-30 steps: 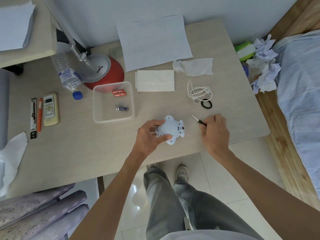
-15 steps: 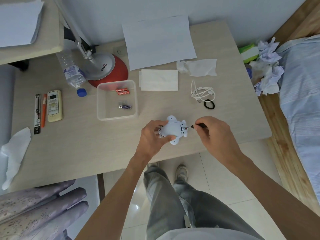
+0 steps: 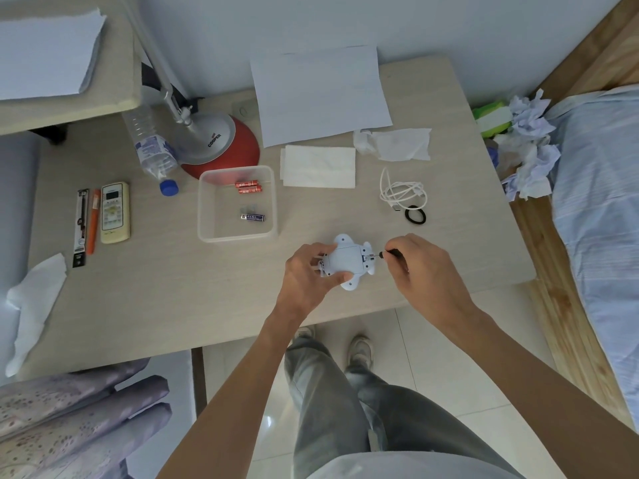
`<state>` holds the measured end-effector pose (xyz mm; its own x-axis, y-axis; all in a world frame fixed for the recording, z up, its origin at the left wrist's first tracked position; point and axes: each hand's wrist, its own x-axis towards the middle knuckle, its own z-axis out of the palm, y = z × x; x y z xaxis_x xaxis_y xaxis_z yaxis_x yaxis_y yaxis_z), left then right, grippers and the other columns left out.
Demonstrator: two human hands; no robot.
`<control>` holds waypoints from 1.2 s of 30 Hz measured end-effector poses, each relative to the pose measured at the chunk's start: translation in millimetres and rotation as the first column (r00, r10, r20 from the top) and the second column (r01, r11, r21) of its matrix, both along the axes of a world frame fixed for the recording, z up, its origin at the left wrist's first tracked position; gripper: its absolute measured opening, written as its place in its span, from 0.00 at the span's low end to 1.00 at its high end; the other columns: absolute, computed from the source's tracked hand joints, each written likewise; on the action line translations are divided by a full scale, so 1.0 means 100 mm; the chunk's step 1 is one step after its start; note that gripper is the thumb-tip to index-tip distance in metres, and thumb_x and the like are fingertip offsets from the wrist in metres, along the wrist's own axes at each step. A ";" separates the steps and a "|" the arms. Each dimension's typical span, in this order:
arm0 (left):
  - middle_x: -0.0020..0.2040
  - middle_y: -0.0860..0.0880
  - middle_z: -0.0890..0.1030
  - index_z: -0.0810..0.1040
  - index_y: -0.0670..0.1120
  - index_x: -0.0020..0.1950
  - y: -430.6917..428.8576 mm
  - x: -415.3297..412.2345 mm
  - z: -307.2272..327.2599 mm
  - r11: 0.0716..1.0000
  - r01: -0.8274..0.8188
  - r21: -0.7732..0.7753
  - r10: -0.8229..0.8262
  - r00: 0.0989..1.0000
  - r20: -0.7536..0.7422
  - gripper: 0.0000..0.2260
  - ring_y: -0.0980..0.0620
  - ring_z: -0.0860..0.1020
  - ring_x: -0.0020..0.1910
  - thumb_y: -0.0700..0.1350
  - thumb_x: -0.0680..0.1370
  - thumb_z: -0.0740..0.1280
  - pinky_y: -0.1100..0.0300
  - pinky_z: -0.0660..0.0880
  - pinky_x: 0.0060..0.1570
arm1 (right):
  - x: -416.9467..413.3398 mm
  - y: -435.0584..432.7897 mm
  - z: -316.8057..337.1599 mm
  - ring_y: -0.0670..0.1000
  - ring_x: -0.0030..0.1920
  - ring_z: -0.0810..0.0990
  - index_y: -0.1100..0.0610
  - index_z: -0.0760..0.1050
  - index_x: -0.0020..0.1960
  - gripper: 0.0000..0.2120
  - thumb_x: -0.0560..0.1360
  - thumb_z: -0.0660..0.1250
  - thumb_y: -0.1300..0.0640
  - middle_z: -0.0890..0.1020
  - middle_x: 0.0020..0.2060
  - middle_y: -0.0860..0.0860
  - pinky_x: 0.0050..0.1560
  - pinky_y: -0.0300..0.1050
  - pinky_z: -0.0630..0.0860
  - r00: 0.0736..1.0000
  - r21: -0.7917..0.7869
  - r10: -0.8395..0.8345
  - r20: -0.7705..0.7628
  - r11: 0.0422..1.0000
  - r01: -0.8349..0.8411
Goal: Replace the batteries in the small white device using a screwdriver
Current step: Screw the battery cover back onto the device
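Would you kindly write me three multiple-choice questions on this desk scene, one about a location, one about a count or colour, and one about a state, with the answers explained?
1. Where is the clear plastic container relative to the white device?
A. Behind it and to the left
B. To its right, by the cable
C. Under the desk

2. How many orange batteries lie in the container?
A. None
B. Two
C. Five

3. What is the right hand doing?
A. Resting flat on the desk
B. Holding the screwdriver with its tip at the device's right edge
C. Lifting the water bottle

Answers:
1. A: the container sits farther from the person and left of the device.
2. B: two orange cells lie side by side near its far wall, apart from one blue battery.
3. B: the fingers pinch the dark handle while the left hand grips the device.
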<state>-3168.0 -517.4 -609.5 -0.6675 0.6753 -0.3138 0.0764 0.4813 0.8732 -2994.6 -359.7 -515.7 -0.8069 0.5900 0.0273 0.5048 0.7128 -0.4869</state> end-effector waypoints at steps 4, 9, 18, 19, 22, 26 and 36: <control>0.62 0.54 0.82 0.84 0.52 0.64 0.00 0.00 0.00 1.000 0.003 0.001 -0.003 1.000 0.001 0.28 0.51 0.83 0.57 0.49 0.67 0.88 0.51 0.85 0.56 | -0.02 0.04 0.00 0.58 0.36 0.79 0.60 0.81 0.52 0.02 0.83 0.70 0.62 0.81 0.42 0.53 0.38 0.56 0.80 1.000 0.019 0.019 0.023 1.000 -0.020; 0.61 0.54 0.83 0.83 0.55 0.64 0.01 0.01 -0.01 1.000 0.005 -0.006 -0.005 1.000 -0.008 0.27 0.53 0.83 0.56 0.50 0.67 0.88 0.54 0.84 0.55 | -0.07 0.06 -0.06 0.58 0.34 0.79 0.60 0.80 0.51 0.06 0.84 0.67 0.59 0.81 0.41 0.54 0.35 0.56 0.79 0.996 0.044 0.045 0.071 0.998 -0.048; 0.58 0.53 0.84 0.84 0.51 0.63 0.04 0.04 0.00 0.998 -0.038 -0.051 0.038 0.999 -0.003 0.27 0.52 0.83 0.54 0.54 0.67 0.87 0.53 0.84 0.54 | -0.05 0.20 0.01 0.56 0.46 0.81 0.56 0.68 0.66 0.09 0.87 0.60 0.54 0.78 0.58 0.53 0.42 0.57 0.81 0.956 -0.076 0.217 0.196 0.976 -0.206; 0.57 0.53 0.85 0.84 0.51 0.63 0.04 0.05 0.00 0.998 -0.042 -0.053 0.042 0.999 -0.001 0.27 0.52 0.83 0.54 0.54 0.67 0.87 0.53 0.84 0.54 | -0.03 0.23 0.01 0.57 0.44 0.81 0.55 0.66 0.65 0.08 0.88 0.60 0.55 0.79 0.56 0.53 0.42 0.58 0.81 0.949 -0.084 0.229 0.215 0.973 -0.216; 0.56 0.54 0.85 0.85 0.50 0.62 0.06 0.05 0.00 0.997 -0.054 -0.055 0.054 0.999 0.004 0.26 0.52 0.83 0.53 0.53 0.67 0.87 0.55 0.83 0.53 | -0.01 0.24 0.01 0.55 0.36 0.77 0.54 0.65 0.62 0.06 0.87 0.61 0.61 0.78 0.46 0.52 0.37 0.55 0.78 0.929 -0.067 0.220 0.298 0.975 -0.210; 0.56 0.54 0.85 0.85 0.50 0.62 0.07 0.05 0.02 0.995 -0.057 -0.077 0.058 0.998 0.006 0.26 0.52 0.83 0.53 0.53 0.67 0.87 0.59 0.81 0.51 | -0.09 0.22 0.03 0.57 0.32 0.76 0.57 0.67 0.57 0.04 0.89 0.59 0.58 0.77 0.39 0.52 0.33 0.54 0.71 0.930 -0.077 0.162 0.330 0.986 -0.145; 0.55 0.56 0.86 0.86 0.48 0.63 0.10 -0.02 0.04 0.992 -0.028 -0.119 0.034 0.998 0.049 0.27 0.56 0.83 0.51 0.51 0.66 0.88 0.69 0.77 0.46 | -0.18 0.11 0.08 0.58 0.33 0.77 0.57 0.67 0.65 0.08 0.90 0.56 0.54 0.72 0.44 0.48 0.37 0.58 0.76 0.926 -0.216 0.162 0.341 0.972 -0.090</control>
